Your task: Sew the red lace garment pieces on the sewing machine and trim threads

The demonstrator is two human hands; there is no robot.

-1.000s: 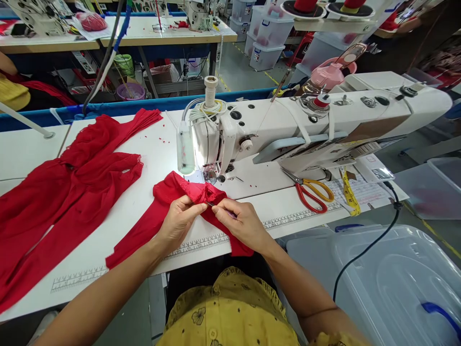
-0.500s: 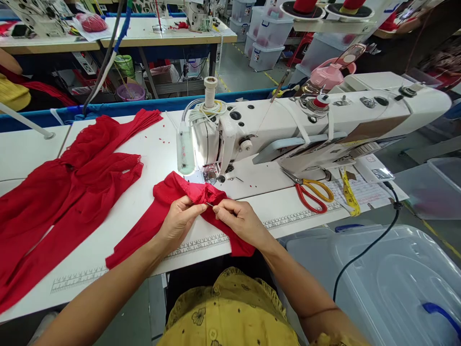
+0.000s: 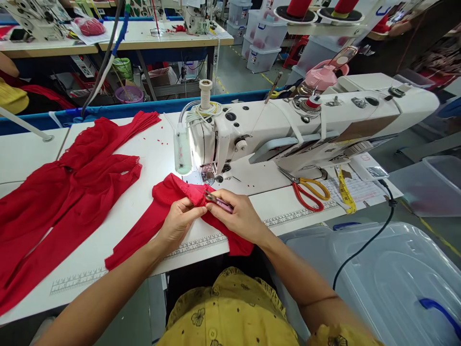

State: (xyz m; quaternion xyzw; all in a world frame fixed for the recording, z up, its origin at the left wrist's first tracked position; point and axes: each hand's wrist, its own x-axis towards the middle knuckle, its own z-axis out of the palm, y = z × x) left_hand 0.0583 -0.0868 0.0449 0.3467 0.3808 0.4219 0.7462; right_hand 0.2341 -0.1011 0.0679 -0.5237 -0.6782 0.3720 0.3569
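Both hands are over a piece of red fabric (image 3: pixel 140 230) at the front of the sewing table. My left hand (image 3: pixel 182 218) is closed, pinching the fabric's bunched edge between thumb and fingers. Inside my right hand (image 3: pixel 239 216) lies a small pair of thread snips (image 3: pixel 221 203) with pinkish-purple handles, its blades pointing left at the fabric edge near my left fingertips. Just beyond the hands is the needle area of a white sewing machine (image 3: pixel 281 125). A larger red garment (image 3: pixel 68 187) is spread on the table to the left.
Orange-and-red-handled scissors (image 3: pixel 306 192) and a yellow measuring tape (image 3: pixel 345 190) lie right of the machine. A printed ruler (image 3: pixel 194 245) runs along the table's front edge. A lidded clear bin (image 3: pixel 392 274) stands at lower right. Part of another person in yellow (image 3: pixel 12 98) shows at far left.
The snips have come round in my right hand, their blades and handles now showing above the thumb at the fabric edge. My left hand keeps its pinch; the view has shifted slightly.
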